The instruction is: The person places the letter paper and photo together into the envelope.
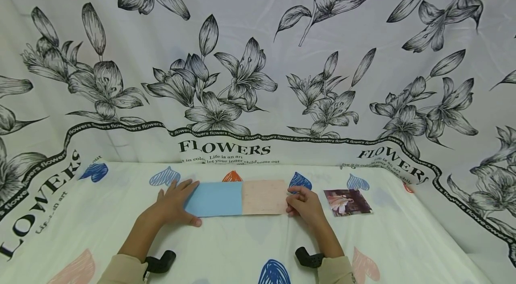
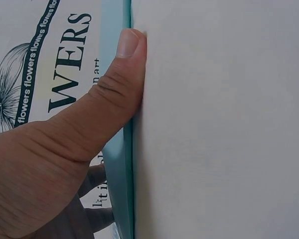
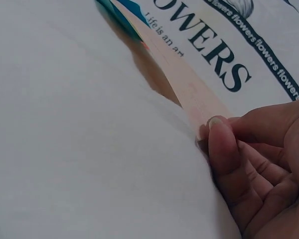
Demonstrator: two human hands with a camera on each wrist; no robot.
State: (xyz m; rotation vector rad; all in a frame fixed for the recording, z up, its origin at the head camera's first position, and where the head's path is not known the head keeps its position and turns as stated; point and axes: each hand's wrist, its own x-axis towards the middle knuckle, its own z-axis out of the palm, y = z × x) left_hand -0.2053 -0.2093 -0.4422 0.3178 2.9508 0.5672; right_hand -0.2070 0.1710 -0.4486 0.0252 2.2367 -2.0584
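Note:
On the cloth lies a flat blue paper piece [image 1: 213,199], with a pink paper sheet [image 1: 264,197] extending from its right side. A side-on look in the right wrist view shows the pink sheet slanting up from the cloth, with thin coloured layers near the blue end. My left hand [image 1: 174,203] rests at the blue piece's left end, fingers spread, its straight thumb [image 2: 124,74] along the front edge. With thumb and forefinger my right hand [image 1: 303,203] pinches the pink sheet at its right end; the other fingers curl beneath.
A small photo print [image 1: 348,202] lies to the right of my right hand. The white cloth [image 1: 225,248] has coloured heart prints. Behind it hangs a curtain [image 1: 242,2] with black flower drawings. Each wrist carries a black device [image 1: 161,261].

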